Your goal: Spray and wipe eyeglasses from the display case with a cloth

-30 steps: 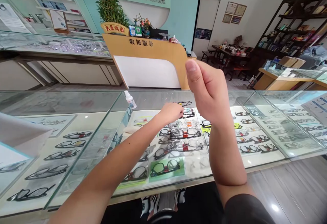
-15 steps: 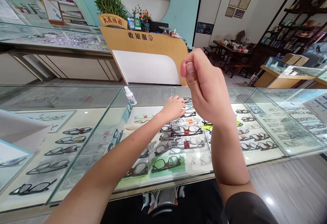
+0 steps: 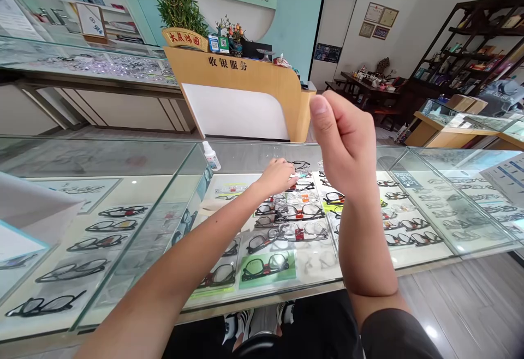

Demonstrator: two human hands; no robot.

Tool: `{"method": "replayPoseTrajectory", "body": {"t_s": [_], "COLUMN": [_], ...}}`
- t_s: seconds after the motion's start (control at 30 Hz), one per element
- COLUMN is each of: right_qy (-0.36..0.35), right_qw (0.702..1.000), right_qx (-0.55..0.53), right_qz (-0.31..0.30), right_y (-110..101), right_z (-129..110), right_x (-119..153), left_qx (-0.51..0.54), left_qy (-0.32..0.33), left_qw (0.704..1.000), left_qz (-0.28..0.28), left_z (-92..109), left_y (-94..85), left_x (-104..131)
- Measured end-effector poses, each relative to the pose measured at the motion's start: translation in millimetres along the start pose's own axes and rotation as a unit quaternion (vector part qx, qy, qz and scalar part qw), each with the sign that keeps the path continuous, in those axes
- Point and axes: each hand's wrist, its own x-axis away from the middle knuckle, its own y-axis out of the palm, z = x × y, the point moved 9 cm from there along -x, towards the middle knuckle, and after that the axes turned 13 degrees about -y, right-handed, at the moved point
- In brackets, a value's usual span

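Note:
My left hand [image 3: 279, 177] reaches out over the glass counter, low above the rows of spectacles, its fingers curled. A small white bit shows at its fingertips; what it is I cannot make out. Just beyond that hand lies a pair of dark-framed glasses [image 3: 301, 165], and another black pair [image 3: 303, 186] is close to its fingertips. Raised in front of me, well above the counter, my right hand [image 3: 347, 149] is closed in a fist with the thumb on top; nothing shows in it. A white spray bottle [image 3: 212, 157] stands left of my left hand.
The glass display counter [image 3: 262, 293] runs across in front of me, with several spectacles in and on it. A white paper stand [image 3: 30, 211] is at the left. Beyond is a wooden cashier desk [image 3: 282, 75]; a second display case [image 3: 118, 70] stands behind on the left.
My right fist has turned a little and moved slightly right and down, its thumb now lifted more on top. My left hand stays at nearly the same spot. The view has tilted up slightly.

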Motion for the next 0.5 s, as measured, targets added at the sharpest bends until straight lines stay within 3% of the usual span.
{"method": "replayPoseTrajectory", "body": {"t_s": [0.1, 0.2, 0.3, 0.4, 0.5], "right_qy": [-0.003, -0.003, 0.002, 0.02, 0.05], "right_qw": [1.0, 1.0, 1.0, 0.999, 0.998], "right_qx": [0.003, -0.011, -0.017, -0.01, -0.004], "right_qz": [0.011, 0.007, -0.02, -0.034, -0.035], "right_y": [-3.8, -3.8, 0.9, 4.5, 9.0], "right_z": [1.9, 2.7, 4.4, 11.0, 20.4], "right_x": [1.7, 4.9, 5.5, 3.4, 2.4], "left_qx": [0.01, 0.029, 0.11, 0.248, 0.312], "left_qy": [0.002, 0.007, 0.024, 0.036, 0.012], "left_qw": [1.0, 0.999, 0.99, 0.959, 0.93], "left_qz": [0.011, 0.035, 0.079, 0.135, 0.194], "left_z": [4.7, 11.5, 17.1, 15.2, 11.0], "left_y": [-16.7, -46.7, -91.0, -142.1, -185.2], "left_x": [0.6, 3.8, 16.7, 42.1, 73.1]}}
